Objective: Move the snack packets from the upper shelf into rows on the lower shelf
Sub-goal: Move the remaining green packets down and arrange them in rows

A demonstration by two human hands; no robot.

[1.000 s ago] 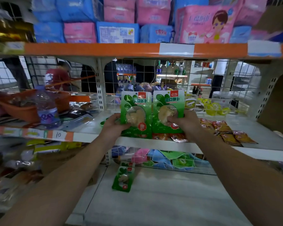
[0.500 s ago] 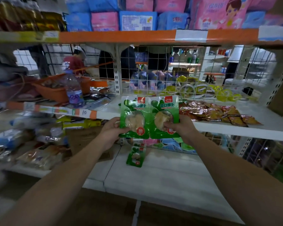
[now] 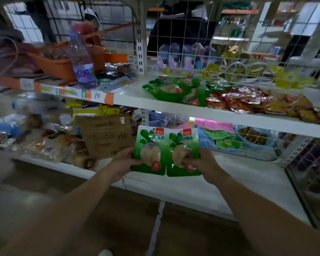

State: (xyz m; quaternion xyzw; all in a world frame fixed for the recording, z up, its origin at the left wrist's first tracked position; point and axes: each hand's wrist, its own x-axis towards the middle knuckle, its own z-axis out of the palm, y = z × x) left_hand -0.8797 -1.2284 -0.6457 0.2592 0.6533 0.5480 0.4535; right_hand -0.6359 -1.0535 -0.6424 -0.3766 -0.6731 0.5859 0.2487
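Note:
My left hand (image 3: 123, 160) grips one green snack packet (image 3: 150, 150) by its lower left edge. My right hand (image 3: 201, 164) grips a second green snack packet (image 3: 183, 150) by its lower right. Both packets stand upright side by side, just above the front of the white lower shelf (image 3: 238, 182). On the white upper shelf (image 3: 135, 93) lie more green packets (image 3: 172, 89) in a loose heap, with red-and-orange snack packets (image 3: 257, 102) to their right. The packet seen earlier on the lower shelf is hidden behind the ones I hold.
A wire grid (image 3: 192, 52) backs both shelves. A water bottle (image 3: 81, 65) and an orange basin (image 3: 54, 65) stand on the upper shelf at left. A brown cardboard box (image 3: 105, 133) and bagged goods (image 3: 48, 148) fill the lower left. A wire rack (image 3: 310, 172) borders the right.
Both hands have come down with the two green packets from the upper shelf's front to just above the lower shelf. The view has tilted downward, and the orange top shelf has left the frame.

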